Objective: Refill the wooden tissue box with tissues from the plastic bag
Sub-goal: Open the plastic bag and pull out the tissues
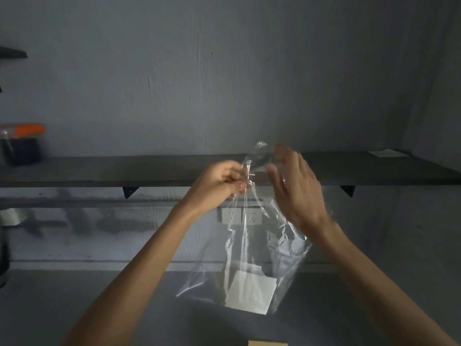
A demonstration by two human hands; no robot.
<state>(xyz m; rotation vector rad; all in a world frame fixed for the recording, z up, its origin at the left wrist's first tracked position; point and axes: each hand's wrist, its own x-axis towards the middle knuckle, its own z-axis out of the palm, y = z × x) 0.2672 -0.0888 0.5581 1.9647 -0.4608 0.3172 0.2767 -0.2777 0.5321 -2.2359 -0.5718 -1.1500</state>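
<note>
**Opening the bag's mouth wide enough to reach the tissues**

At the far left, a dark container with an orange lid [23, 143] stands on the long dark wall shelf [99, 171]; it plays no part in this step.

The left hand [219, 183] is closed into a tight pinch. Its curled fingers and thumb grip a gathered strip of the clear, crinkled plastic bag [287, 258] at the left edge of its mouth. The bag hangs in the air from this hold, in front of the shelf and the white wall sockets [240, 216]. Low in the bag lies a flat, square stack of white tissues [250, 292], tilted against the film.

The right hand [296, 188] is blurred, so it is probably moving. Its fingers are stretched nearly straight and lie against the film at the right side of the mouth. The thumb is hidden, so I cannot tell whether it traps any plastic.

The step seems to be parting the mouth. To do it well, keep the left pinch firm and high so the weight of the tissues pulls the bag taut. Then slide the right fingers between the two layers instead of pressing them together. Thin film clings to itself and tears easily, so spreading it gently should work better than tugging.

Only a sliver of the pale wooden tissue box [267, 342] shows at the bottom edge, below the bag. The refill itself has not yet begun.
</note>
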